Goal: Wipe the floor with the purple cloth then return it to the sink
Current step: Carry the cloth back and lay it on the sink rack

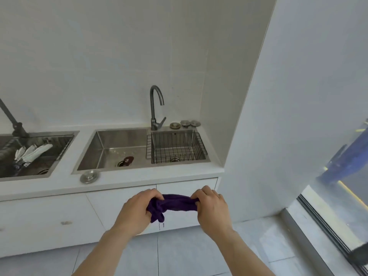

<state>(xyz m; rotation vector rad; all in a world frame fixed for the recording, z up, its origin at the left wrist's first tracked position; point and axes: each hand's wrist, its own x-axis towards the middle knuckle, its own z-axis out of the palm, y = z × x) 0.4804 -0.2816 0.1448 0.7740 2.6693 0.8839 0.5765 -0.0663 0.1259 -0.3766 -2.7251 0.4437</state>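
Note:
The purple cloth (pixel 172 203) is bunched and stretched between both hands, in front of the white cabinet doors and below the counter edge. My left hand (pixel 137 210) grips its left end, where a loose corner hangs down. My right hand (pixel 214 208) grips its right end. The steel sink (pixel 111 144) lies straight ahead in the white counter, with a wire basket (pixel 176 146) in its right half and a dark object by the drain. The grey tiled floor (pixel 179 253) is under my arms.
A curved tap (pixel 156 106) stands behind the sink, with three metal strainer caps (pixel 184 124) beside it. A round metal lid (pixel 90 176) lies on the counter front. A second sink (pixel 35 154) at left holds white items. A wall corner and a floor-level window are at right.

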